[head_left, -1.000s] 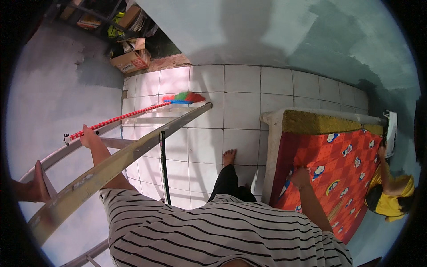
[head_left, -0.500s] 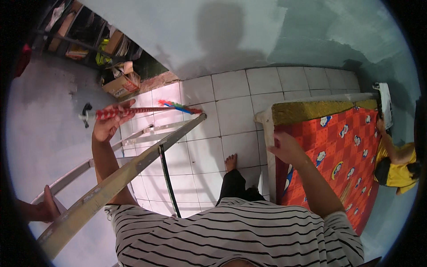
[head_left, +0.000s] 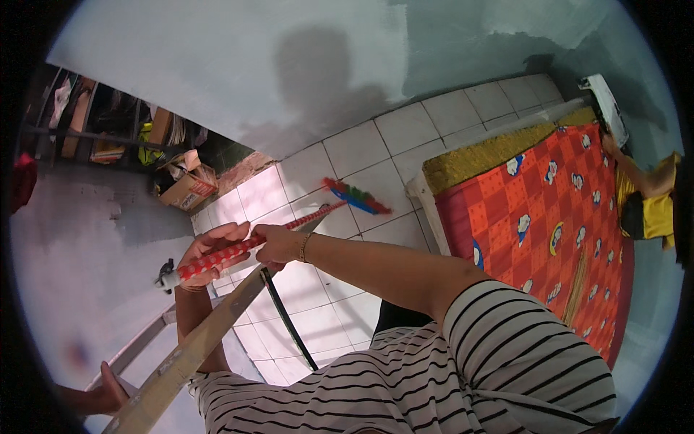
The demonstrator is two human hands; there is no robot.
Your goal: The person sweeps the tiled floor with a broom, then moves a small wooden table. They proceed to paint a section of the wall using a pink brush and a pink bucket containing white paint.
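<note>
A broom with a red patterned handle (head_left: 224, 258) slants across in front of me. Its red, green and blue bristle head (head_left: 358, 197) is over the tiled floor, at the far end. My left hand (head_left: 207, 249) is around the grey-tipped end of the handle, its fingers loosely curved and partly stretched. Just beyond it, my right hand (head_left: 278, 247) is closed on the handle, with a bracelet at the wrist. Beneath both hands runs the worn wooden rail (head_left: 210, 325) of a ladder-like frame.
A bed with a red patterned sheet (head_left: 535, 210) stands at right; a bundle of thin sticks (head_left: 576, 289) lies on it. A person in yellow (head_left: 647, 195) is beyond. At far left, another person's limb (head_left: 101, 394) touches the frame. Shelves (head_left: 108, 119) and a cardboard box (head_left: 189, 186) stand back left.
My right hand has come from beside the bed across to the broom handle and closed on it. The broom's bristle head has swung to the right. The whole view has turned somewhat.
</note>
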